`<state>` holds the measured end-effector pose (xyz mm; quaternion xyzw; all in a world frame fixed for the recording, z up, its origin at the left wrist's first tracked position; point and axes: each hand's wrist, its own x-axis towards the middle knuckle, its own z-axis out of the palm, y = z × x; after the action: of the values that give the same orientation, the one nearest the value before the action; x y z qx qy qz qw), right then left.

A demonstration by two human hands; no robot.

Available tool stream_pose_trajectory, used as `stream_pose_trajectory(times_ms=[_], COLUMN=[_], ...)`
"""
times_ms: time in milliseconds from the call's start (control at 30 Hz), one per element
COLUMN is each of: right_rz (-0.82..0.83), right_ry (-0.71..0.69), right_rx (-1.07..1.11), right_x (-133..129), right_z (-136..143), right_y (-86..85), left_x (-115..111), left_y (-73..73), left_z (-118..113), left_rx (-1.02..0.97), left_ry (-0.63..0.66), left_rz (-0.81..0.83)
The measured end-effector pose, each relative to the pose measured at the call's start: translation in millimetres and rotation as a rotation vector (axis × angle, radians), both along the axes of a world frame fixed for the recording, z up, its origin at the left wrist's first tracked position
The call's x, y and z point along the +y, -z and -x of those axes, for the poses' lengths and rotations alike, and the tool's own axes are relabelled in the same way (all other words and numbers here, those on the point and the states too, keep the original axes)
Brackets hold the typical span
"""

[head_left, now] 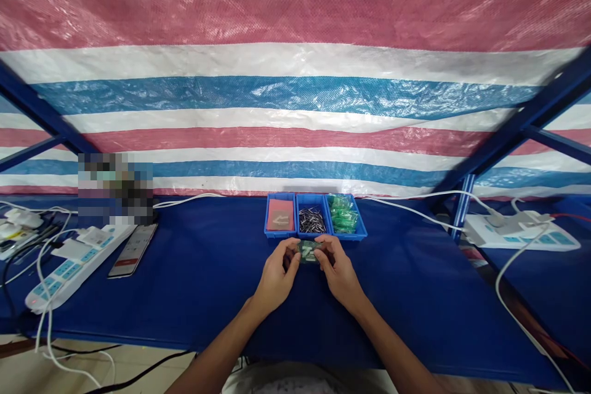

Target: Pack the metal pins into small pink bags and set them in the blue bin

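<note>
Between my two hands, a small clear greenish packet with pale pieces inside is held just in front of three joined blue bins. My left hand pinches its left edge, and my right hand grips the right edge. The left bin contains pink cards with a small beige piece on top. Dark metal nails or screws fill the middle bin. Green clear plastic packets are piled in the right bin.
On the blue table, a phone lies at the left beside a white power strip with cables. Another power strip is at the right, near a blue metal frame. Striped sheeting hangs behind.
</note>
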<state>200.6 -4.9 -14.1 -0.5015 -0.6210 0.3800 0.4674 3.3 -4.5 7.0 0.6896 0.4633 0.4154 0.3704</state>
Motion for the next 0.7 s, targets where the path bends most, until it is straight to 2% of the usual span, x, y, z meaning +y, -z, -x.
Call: stream_pose_trajectory(times_ms=[133, 300, 500, 700], right_rz=[0.0, 0.017, 0.007, 0.002], right_ry=[-0.009, -0.031, -0.088, -0.101], right_rx=[-0.021, 0.002, 0.028, 0.023], right_x=[0.4, -0.8, -2.5, -1.4], right_z=[-0.1, -0.1, 2.0, 1.2], right_y=[-0.8, -3.0, -4.6, -3.8], left_x=[-0.8, -1.1, -0.3, -0.3], left_y=[2.1, -2.0, -3.8, -1.1], left_z=[0.2, 0.8, 0.1, 0.5], left_rx=[-0.009, 0.045, 0.035, 0.045], left_ry=[0.007, 0.035, -0.006, -0.004], left_rz=[-0.015, -0.07, -0.106, -0.072])
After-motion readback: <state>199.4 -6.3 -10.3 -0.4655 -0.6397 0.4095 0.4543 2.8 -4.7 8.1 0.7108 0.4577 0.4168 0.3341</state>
